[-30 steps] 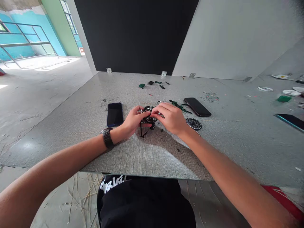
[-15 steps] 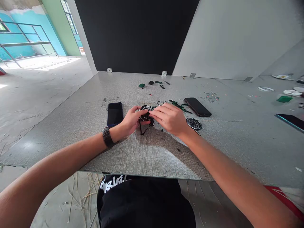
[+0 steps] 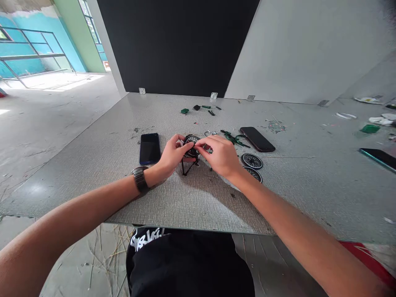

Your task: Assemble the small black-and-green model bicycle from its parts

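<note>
A small black model-bicycle assembly (image 3: 190, 154), a spoked wheel on thin black struts, stands on the grey textured table (image 3: 123, 189) between my hands. My left hand (image 3: 171, 154), with a dark watch (image 3: 140, 180) on its wrist, grips the assembly from the left. From the right, my right hand (image 3: 220, 156) pinches at the top of the wheel, fingers closed on it. Just right of my right hand two loose spoked wheels (image 3: 252, 161) lie flat. Green frame parts (image 3: 233, 137) lie behind my right hand.
A dark blue phone (image 3: 149, 148) lies left of my hands and a black phone (image 3: 257, 139) to the right. Small green and black parts (image 3: 199, 109) sit near the far edge. Another phone (image 3: 378, 157) and scattered bits lie at far right. The table's near edge is at my lap.
Both hands shifted slightly on the assembly, and my right hand drew a little left, which uncovers a second loose wheel beside it.
</note>
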Motion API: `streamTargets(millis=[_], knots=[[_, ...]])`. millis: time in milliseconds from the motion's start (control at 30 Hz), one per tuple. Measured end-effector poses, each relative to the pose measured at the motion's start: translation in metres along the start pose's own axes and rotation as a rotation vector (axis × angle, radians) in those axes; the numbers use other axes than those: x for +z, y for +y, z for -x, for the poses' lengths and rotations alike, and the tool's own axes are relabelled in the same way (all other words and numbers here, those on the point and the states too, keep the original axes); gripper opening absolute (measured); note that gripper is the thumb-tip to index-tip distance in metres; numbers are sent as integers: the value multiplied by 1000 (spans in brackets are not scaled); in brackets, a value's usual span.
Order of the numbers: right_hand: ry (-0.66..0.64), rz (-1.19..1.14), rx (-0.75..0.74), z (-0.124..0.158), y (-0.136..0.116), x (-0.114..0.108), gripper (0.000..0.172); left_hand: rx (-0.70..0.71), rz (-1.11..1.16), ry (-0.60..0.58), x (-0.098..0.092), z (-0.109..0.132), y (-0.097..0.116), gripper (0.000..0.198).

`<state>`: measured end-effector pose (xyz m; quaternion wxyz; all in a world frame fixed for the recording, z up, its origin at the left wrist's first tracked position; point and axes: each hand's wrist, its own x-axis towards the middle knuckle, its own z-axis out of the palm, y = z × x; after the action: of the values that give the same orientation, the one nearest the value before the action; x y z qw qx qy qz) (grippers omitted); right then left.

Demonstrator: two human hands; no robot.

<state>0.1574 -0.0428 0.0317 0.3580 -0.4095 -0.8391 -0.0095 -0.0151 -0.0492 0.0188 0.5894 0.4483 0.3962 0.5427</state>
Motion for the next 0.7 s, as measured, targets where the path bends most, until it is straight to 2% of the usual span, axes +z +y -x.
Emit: streamTargets(millis=[100,333,500,700], knots=[[-4,-90,83,-1,0,-1,13,31,-32,-9,-1,-1,-2,17],[21,-176,164,-1,-3,-3,20,98,-108,-13,-1,0,-2,19],[25,-181,135,-1,-2,-5,16,119,-130,-29,-1,1,-1,19],[14,-68,5,0,-1,-7,13,113,-116,-24,0,1,1,20]])
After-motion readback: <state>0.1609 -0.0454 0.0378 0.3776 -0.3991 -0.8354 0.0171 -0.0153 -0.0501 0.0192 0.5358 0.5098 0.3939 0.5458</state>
